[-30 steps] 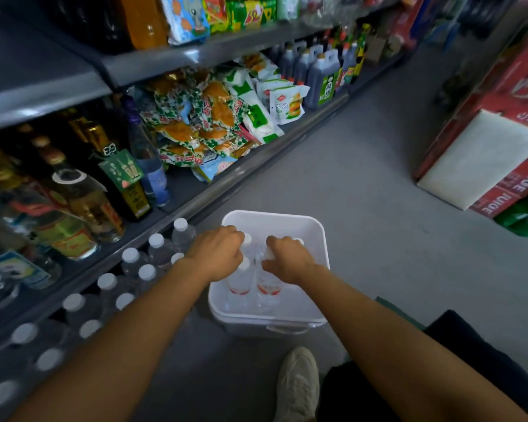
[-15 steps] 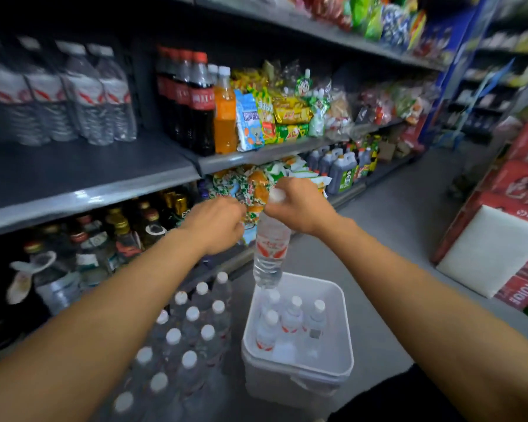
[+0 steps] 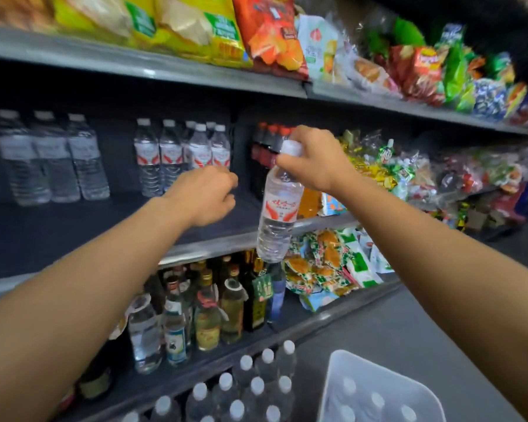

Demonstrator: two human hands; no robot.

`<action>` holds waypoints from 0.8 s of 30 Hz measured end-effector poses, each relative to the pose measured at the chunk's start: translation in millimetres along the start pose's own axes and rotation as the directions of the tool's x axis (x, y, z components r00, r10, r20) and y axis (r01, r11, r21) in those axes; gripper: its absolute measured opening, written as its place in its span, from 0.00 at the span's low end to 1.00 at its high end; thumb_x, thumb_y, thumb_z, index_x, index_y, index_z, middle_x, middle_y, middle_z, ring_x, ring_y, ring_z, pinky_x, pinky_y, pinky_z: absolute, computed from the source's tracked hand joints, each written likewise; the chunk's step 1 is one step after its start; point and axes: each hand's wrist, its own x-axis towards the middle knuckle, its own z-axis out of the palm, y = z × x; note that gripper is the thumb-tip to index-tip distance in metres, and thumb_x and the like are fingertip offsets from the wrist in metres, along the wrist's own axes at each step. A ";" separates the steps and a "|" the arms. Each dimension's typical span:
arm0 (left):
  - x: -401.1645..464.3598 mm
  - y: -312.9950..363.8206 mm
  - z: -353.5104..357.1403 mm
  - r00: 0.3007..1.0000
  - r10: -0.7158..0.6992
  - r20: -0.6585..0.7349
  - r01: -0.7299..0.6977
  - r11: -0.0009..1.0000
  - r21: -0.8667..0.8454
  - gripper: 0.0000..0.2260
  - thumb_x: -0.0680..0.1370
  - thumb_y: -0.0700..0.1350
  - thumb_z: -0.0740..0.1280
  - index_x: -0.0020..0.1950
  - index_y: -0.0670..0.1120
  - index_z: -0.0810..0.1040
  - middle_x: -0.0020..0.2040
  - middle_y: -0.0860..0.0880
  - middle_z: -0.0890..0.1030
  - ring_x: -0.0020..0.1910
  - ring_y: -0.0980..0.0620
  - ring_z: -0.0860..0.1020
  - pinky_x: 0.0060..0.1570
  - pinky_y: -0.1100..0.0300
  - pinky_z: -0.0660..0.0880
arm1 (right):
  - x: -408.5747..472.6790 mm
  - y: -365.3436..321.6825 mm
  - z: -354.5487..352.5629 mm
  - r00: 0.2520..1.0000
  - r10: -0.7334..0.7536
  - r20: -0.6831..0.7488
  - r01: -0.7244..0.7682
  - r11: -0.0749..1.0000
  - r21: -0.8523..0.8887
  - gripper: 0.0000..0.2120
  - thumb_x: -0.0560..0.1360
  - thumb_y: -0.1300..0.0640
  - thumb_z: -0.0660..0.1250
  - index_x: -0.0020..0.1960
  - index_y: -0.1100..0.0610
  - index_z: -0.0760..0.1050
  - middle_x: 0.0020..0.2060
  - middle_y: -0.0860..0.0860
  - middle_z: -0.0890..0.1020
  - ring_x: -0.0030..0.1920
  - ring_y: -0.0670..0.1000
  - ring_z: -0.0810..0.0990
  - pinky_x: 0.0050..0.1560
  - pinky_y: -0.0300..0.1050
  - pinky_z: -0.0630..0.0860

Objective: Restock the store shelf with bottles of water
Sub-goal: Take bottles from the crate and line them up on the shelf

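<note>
Right hand (image 3: 313,161) pinches a water bottle (image 3: 277,208) by its white cap and neck, fingers curled round the top, so the bottle hangs tilted in the air in front of the middle shelf (image 3: 110,226). Its label is white with red wing-like marks and red script that is too blurred to read. Left hand (image 3: 206,196) reaches over the bare dark part of that shelf with fingers loosely curled, holding nothing.

At the back of the shelf stands a row of matching bottles (image 3: 183,156) with the same red and white labels; well to their left is a group of larger bottles (image 3: 51,156) with pale labels. Behind the held bottle are dark soda bottles (image 3: 264,150) with red caps.

Snack bags (image 3: 214,28) in yellow, orange and red fill the shelf above; their print cannot be made out. On the lower shelf are glass bottles (image 3: 208,312) of yellowish liquid, one with a green hang tag. Below them sit capped water bottles (image 3: 247,388), and a white bin (image 3: 333,391) at the lower right holds more white-capped bottles
</note>
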 end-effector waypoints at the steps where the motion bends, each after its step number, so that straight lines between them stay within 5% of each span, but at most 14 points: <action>1: 3.3 -12.5 -1.5 1.000 -0.015 -0.007 0.016 1.000 0.011 0.12 0.78 0.46 0.60 0.59 0.45 0.76 0.59 0.46 0.76 0.56 0.43 0.75 0.49 0.50 0.75 | 11.6 -6.0 3.4 1.000 -0.017 -0.005 0.017 1.000 0.006 0.16 0.71 0.49 0.67 0.49 0.61 0.75 0.46 0.59 0.81 0.47 0.61 0.77 0.43 0.49 0.71; 8: 23.1 -86.1 12.6 0.989 -0.143 -0.030 0.145 0.984 0.104 0.09 0.77 0.44 0.61 0.55 0.43 0.75 0.57 0.45 0.77 0.54 0.41 0.76 0.43 0.54 0.69 | 87.7 -38.4 60.2 0.990 -0.139 0.002 0.139 0.989 0.052 0.15 0.72 0.52 0.64 0.50 0.63 0.73 0.45 0.59 0.79 0.46 0.62 0.75 0.42 0.51 0.71; 14: 39.9 -138.0 48.6 0.976 -0.218 0.010 0.216 0.972 0.087 0.11 0.76 0.46 0.62 0.57 0.46 0.76 0.58 0.44 0.78 0.55 0.41 0.76 0.47 0.50 0.74 | 142.6 -56.4 128.8 0.981 -0.178 0.079 0.171 0.981 0.090 0.14 0.74 0.52 0.65 0.50 0.63 0.73 0.47 0.59 0.80 0.46 0.61 0.77 0.39 0.46 0.68; 24: 57.9 -201.1 126.5 0.951 -0.285 0.119 0.277 0.958 0.078 0.10 0.78 0.47 0.60 0.56 0.46 0.75 0.59 0.44 0.76 0.55 0.41 0.75 0.48 0.52 0.71 | 230.4 -75.9 227.9 0.968 -0.199 0.152 0.181 0.975 0.130 0.15 0.74 0.52 0.64 0.58 0.57 0.76 0.54 0.57 0.81 0.54 0.57 0.79 0.51 0.48 0.76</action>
